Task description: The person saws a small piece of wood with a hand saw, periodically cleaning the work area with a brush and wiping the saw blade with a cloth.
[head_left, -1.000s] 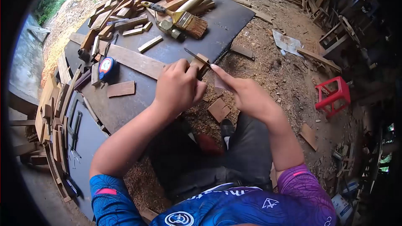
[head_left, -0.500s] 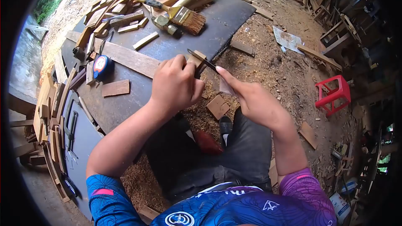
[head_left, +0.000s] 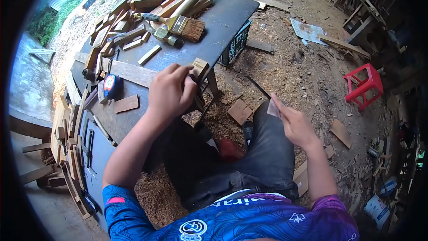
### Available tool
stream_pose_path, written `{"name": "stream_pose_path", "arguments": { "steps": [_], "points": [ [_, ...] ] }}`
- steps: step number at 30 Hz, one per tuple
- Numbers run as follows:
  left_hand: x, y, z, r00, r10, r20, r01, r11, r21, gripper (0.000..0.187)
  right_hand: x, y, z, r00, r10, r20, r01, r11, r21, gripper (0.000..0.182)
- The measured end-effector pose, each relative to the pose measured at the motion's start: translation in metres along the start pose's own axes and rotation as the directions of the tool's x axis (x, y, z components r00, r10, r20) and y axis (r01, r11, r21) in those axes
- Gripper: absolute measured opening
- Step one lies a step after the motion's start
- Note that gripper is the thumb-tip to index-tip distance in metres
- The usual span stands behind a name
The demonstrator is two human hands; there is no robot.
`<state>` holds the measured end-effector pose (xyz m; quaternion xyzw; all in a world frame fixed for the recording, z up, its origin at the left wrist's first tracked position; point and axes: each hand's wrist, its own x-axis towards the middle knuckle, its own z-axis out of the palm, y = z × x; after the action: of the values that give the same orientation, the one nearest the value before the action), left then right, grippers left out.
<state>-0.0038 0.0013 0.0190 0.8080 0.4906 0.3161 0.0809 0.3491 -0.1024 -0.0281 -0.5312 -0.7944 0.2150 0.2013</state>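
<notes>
One tape measure (head_left: 112, 85) lies on a table (head_left: 223, 18); the left hand (head_left: 170, 90) curls its fingers against one wood block (head_left: 200, 64) at the edge — while one thin dark blade (head_left: 258, 86), well clear of the block, sits gripped in the right hand (head_left: 299, 127), left of one red stool (head_left: 373, 82).

A red stool (head_left: 373, 81) stands well apart from a wide brush (head_left: 182, 25).

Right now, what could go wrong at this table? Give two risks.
The left hand holds a wooden block at the edge of the table; if the right hand brings the thin dark tool back, it might slip onto the left hand. The block could also shift or drop off the edge if that grip loosens.
</notes>
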Motion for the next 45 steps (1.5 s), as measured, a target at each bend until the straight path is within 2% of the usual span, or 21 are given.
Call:
{"name": "stream_pose_path", "arguments": {
  "steps": [4, 10, 12, 13, 16, 18, 20, 21, 24, 25, 26, 28, 30, 34, 36, 38, 39, 40, 42, 43, 45],
  "points": [
    [0.043, -0.029, -0.007, 0.939, -0.331, -0.094, 0.319, 0.940, -0.117, 0.043, -0.024, 0.054, 0.061, 0.960, 0.168, -0.225, -0.197, 0.974, -0.111, 0.067],
    [0.128, -0.097, 0.013, 0.739, -0.536, -0.408, 0.638, 0.751, 0.168, 0.111, -0.028, 0.074, 0.100, 0.946, 0.198, -0.258, -0.282, 0.895, -0.346, 0.060],
    [0.143, -0.138, 0.015, 0.690, -0.706, -0.159, 0.719, 0.695, 0.037, 0.112, -0.030, 0.080, 0.098, 0.933, 0.165, -0.320, -0.250, 0.937, -0.245, 0.058],
    [0.140, -0.143, 0.020, 0.688, -0.709, -0.155, 0.681, 0.705, -0.200, 0.085, -0.030, 0.077, 0.097, 0.933, 0.179, -0.311, -0.264, 0.930, -0.256, 0.056],
    [0.138, -0.135, 0.012, 0.590, -0.807, 0.013, 0.667, 0.479, -0.571, 0.067, -0.030, 0.076, 0.098, 0.928, 0.211, -0.306, -0.295, 0.920, -0.260, 0.055],
    [0.138, -0.124, -0.006, 0.463, -0.884, 0.057, 0.751, 0.358, -0.554, 0.064, -0.030, 0.076, 0.100, 0.927, 0.205, -0.315, -0.286, 0.928, -0.237, 0.054],
    [0.129, -0.131, -0.001, 0.543, -0.835, -0.092, 0.573, 0.448, -0.686, 0.058, -0.030, 0.078, 0.102, 0.921, 0.185, -0.343, -0.259, 0.948, -0.184, 0.053],
    [0.130, -0.128, 0.006, 0.549, -0.785, -0.287, 0.308, 0.509, -0.804, 0.034, -0.030, 0.076, 0.100, 0.927, 0.200, -0.316, -0.268, 0.945, -0.189, 0.052],
    [0.109, -0.072, 0.002, 0.751, -0.311, -0.583, -0.142, 0.786, -0.602, 0.025, -0.030, 0.075, 0.101, 0.928, 0.208, -0.308, -0.274, 0.943, -0.190, 0.051],
    [0.096, -0.054, 0.003, 0.850, -0.218, -0.480, -0.203, 0.705, -0.680, 0.019, -0.028, 0.076, 0.101, 0.925, 0.206, -0.319, -0.274, 0.944, -0.185, 0.051],
    [0.084, -0.038, 0.005, 0.920, -0.107, -0.378, -0.238, 0.613, -0.754, 0.014, -0.027, 0.077, 0.102, 0.928, 0.209, -0.309, -0.277, 0.941, -0.196, 0.051],
    [0.066, -0.010, 0.012, 0.998, -0.016, -0.061, -0.012, 0.905, -0.424, 0.004, -0.023, 0.077, 0.104, 0.937, 0.196, -0.289, -0.262, 0.942, -0.209, 0.051],
    [0.062, 0.030, 0.023, 0.977, 0.212, -0.021, -0.209, 0.938, -0.276, 0.003, -0.019, 0.080, 0.108, 0.931, 0.198, -0.306, -0.262, 0.947, -0.185, 0.052],
    [0.036, 0.099, 0.028, 0.953, 0.228, 0.201, -0.113, 0.881, -0.460, 0.010, -0.017, 0.076, 0.107, 0.946, 0.193, -0.261, -0.253, 0.943, -0.218, 0.050],
    [0.041, 0.087, 0.032, 0.948, 0.305, 0.095, -0.256, 0.903, -0.345, 0.010, -0.018, 0.076, 0.109, 0.936, 0.195, -0.294, -0.260, 0.945, -0.201, 0.050],
    [0.064, 0.062, 0.028, 0.859, 0.499, -0.116, -0.465, 0.855, 0.231, 0.011, -0.022, 0.073, 0.106, 0.937, 0.194, -0.290, -0.257, 0.945, -0.201, 0.050],
    [0.064, 0.064, 0.041, 0.969, 0.036, -0.243, -0.094, 0.968, -0.234, 0.012, -0.025, 0.072, 0.104, 0.931, 0.201, -0.304, -0.268, 0.943, -0.198, 0.051],
    [0.058, 0.060, 0.041, 0.993, -0.077, -0.094, 0.037, 0.930, -0.366, 0.024, -0.029, 0.072, 0.103, 0.931, 0.213, -0.297, -0.279, 0.940, -0.198, 0.051],
    [0.035, 0.074, 0.046, 0.927, 0.373, -0.034, -0.363, 0.873, -0.326, 0.022, -0.032, 0.074, 0.100, 0.924, 0.200, -0.326, -0.271, 0.943, -0.191, 0.051],
    [0.025, 0.088, 0.045, 0.924, 0.382, 0.010, -0.330, 0.812, -0.481, 0.022, -0.031, 0.077, 0.099, 0.923, 0.207, -0.324, -0.278, 0.941, -0.191, 0.051],
    [0.040, 0.073, 0.033, 0.950, 0.292, -0.108, -0.310, 0.854, -0.418, 0.020, -0.035, 0.082, 0.101, 0.917, 0.196, -0.348, -0.264, 0.951, -0.160, 0.052]
  ]
}}
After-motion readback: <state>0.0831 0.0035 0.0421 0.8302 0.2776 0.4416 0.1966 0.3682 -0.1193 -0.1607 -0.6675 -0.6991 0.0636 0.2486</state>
